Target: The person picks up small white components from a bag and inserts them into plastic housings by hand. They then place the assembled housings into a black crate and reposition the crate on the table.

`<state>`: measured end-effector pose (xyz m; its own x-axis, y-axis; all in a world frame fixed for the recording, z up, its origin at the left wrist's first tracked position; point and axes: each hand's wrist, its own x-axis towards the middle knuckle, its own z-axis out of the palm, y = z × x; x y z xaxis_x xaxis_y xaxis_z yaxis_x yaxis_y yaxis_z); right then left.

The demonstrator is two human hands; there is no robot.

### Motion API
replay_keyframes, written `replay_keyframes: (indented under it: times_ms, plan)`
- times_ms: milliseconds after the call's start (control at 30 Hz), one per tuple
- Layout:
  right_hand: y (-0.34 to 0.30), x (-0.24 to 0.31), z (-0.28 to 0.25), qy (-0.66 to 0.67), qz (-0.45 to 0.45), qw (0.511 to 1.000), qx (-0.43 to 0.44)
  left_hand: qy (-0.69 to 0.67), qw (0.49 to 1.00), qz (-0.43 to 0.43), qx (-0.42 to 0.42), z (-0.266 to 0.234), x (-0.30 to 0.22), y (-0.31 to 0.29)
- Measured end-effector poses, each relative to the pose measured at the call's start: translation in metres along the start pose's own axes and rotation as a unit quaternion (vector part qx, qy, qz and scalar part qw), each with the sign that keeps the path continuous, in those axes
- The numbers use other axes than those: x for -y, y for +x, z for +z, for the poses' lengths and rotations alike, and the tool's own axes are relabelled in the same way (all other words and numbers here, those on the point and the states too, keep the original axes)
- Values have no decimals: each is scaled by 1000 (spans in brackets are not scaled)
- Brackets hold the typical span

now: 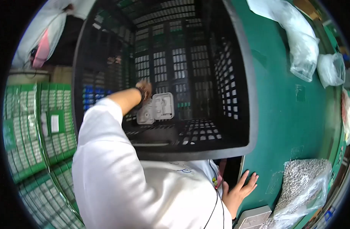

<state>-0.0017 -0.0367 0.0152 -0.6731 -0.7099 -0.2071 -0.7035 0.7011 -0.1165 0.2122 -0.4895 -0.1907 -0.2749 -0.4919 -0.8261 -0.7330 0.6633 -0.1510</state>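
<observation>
My left arm reaches down into a deep black plastic crate (252, 114). Inside it, my left hand (145, 87) is blurred, its fingers not clear. It is just above two pale grey moulded plastic housings that lie side by side near the crate's front: the right housing (163, 106) shows its ribbed inside, and the left housing (145, 115) is partly covered by my wrist. Whether the hand touches them I cannot tell. My right hand (238, 192) rests on the green table (278, 126) with fingers spread, holding nothing.
Near my right hand lie a grey plastic cover (254, 217) and a clear bag of small metallic-looking parts (303, 183). Crumpled clear plastic bags (303, 49) lie at the far right. Green trays with rows of pale pieces (22, 129) are stacked on the left.
</observation>
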Motion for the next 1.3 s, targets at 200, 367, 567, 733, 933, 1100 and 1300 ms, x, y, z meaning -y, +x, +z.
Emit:
replay_keyframes:
  times_ms: [200,367,567,733,933,1100,1300]
  plan:
    - [4,4,2,11,24,997,68,-284,918,-265,-81,89,-33,25]
    - [5,7,-1,10,33,997,69,-416,871,-259,-41,77,-30,29]
    - [15,9,4,-1,9,1000,26,-201,962,-134,-125,111,-6,70]
    - [13,4,0,24,-11,1000,-5,-299,879,-48,-368,6,14,34]
    - [1,2,4,47,0,997,-53,-217,699,109,-673,-215,-38,-171]
    - [-14,-2,7,102,-30,987,-123,249,390,430,-776,-263,-126,-322]
    - [-70,-15,-25,248,59,885,-389,384,184,687,-589,-214,-272,-391]
